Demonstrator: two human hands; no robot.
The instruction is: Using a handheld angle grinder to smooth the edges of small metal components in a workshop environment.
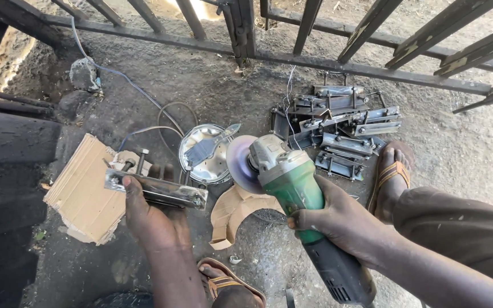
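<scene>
Right hand [343,219]: grip closed round the green body of an angle grinder [292,191], which is held off the ground and tilted, black rear end toward the camera. Its grinding disc [239,164] is seen blurred, facing left, just beside the right end of a metal bracket [158,190].

Left hand [144,214]: grip closed on the bracket, thumb laid over its left end. The bracket is held roughly level, above a sheet of cardboard [84,191] lying on the dirt ground [201,85]. Bolts are seen standing up at the bracket's left end.

Behind the disc, a round shiny metal dish [203,157] is set on the ground. A pile of similar brackets [338,125] is stacked right of it, near a sandalled foot [392,177]. A cable [135,88] runs across the ground toward a dark metal gate [315,63].
</scene>
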